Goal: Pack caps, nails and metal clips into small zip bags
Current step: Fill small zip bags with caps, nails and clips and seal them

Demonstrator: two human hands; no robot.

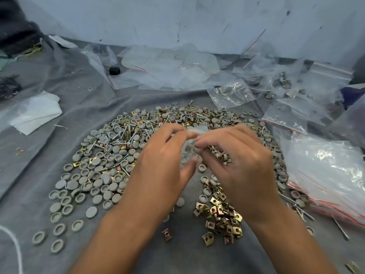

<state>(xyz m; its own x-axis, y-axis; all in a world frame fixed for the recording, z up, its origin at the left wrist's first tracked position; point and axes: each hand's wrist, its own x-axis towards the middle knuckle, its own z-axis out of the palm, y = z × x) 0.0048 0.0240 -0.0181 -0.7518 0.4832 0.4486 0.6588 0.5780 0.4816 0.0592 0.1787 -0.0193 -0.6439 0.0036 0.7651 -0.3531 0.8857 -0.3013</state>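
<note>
A wide heap of grey round caps (98,175), silver nails (126,133) and brass-coloured metal clips (221,216) lies on a grey cloth. Above its middle, my left hand (164,161) and my right hand (237,161) hold a small clear zip bag (188,149) between them. The fingertips of both hands pinch its top edge. Under my right hand's fingers show some nails and clips (221,155); whether they are inside the bag or held in the palm I cannot tell.
A stack of empty zip bags with red strips (331,175) lies at the right. More bags, some filled (280,82), are scattered along the back by a pale wall. A white folded cloth (35,113) lies at the left, and a small black object (114,70) sits behind.
</note>
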